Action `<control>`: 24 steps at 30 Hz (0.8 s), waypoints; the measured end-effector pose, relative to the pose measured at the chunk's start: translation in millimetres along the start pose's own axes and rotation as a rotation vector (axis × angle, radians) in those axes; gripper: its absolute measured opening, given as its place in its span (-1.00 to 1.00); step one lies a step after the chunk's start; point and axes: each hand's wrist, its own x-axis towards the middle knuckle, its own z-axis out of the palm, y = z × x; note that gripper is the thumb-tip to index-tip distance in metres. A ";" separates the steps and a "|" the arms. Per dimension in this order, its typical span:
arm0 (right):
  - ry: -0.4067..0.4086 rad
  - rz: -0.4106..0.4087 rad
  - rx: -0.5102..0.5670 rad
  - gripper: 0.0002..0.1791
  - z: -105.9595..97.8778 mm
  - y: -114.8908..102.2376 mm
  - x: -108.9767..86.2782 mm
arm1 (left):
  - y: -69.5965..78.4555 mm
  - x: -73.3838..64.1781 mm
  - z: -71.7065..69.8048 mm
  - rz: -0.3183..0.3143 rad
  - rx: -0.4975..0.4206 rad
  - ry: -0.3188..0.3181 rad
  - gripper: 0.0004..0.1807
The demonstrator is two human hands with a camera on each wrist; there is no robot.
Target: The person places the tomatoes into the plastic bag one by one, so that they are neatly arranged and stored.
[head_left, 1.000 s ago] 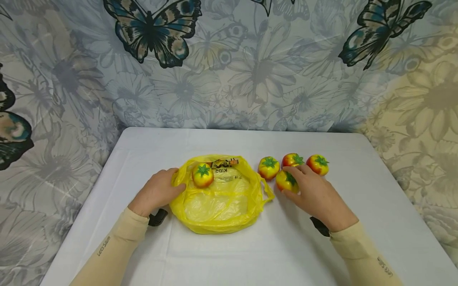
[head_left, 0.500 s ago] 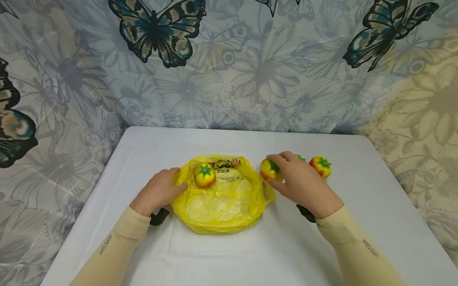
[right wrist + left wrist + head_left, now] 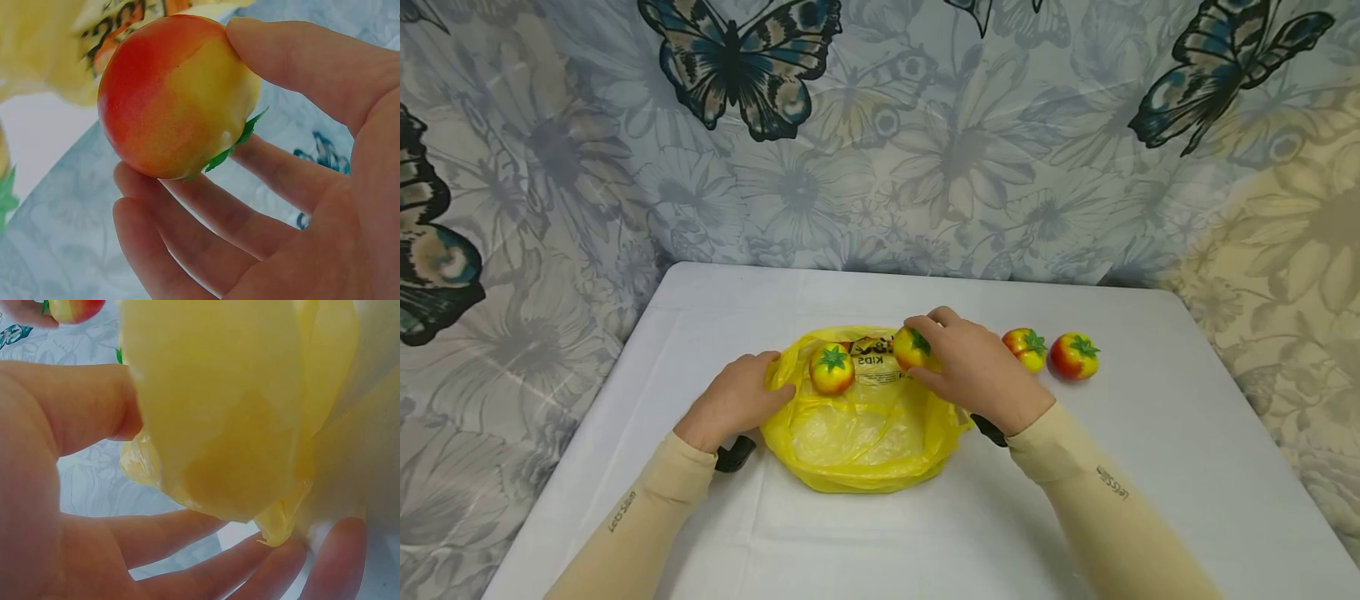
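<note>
A yellow plastic bag (image 3: pixel 857 425) with dark print lies with its mouth spread wide. My left hand (image 3: pixel 733 400) holds its left rim, thumb over the edge inside and fingers outside; in the left wrist view the yellow film (image 3: pixel 212 412) passes between them. One red-and-yellow toy tomato (image 3: pixel 832 369) with a green leafy top lies inside the bag. Over the bag's right back rim, my right hand (image 3: pixel 973 362) holds another toy tomato (image 3: pixel 178 97) between thumb and fingertips. The wrist view shows its red side facing the bag, green leaves toward the palm.
Right of the bag, two more toy tomatoes rest on the white table (image 3: pixel 865 550): one (image 3: pixel 1022 348) beside my right hand, partly covered by it, and one (image 3: pixel 1073 357) farther right. A patterned cloth (image 3: pixel 820 183) with butterflies hangs behind the table.
My right hand has taken a toy tomato from the group on the right and carried it left over the bag. My left hand stays at the bag's rim.
</note>
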 end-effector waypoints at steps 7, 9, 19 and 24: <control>-0.062 -0.027 -0.006 -0.34 10.3 -14.4 18.5 | -0.5 -0.6 -0.3 -0.002 -0.006 0.002 -0.23; -0.083 -0.027 -0.011 -0.34 13.8 -16.4 22.8 | 0.3 -1.1 -0.4 0.002 -0.010 0.003 -0.23; -0.147 -0.032 -0.027 -0.34 28.6 -21.0 39.7 | 2.2 -2.2 -1.7 0.009 -0.008 0.008 -0.24; -0.162 -0.017 -0.020 -0.33 36.5 -19.5 43.7 | 1.1 -1.3 -1.3 0.013 -0.008 0.016 -0.24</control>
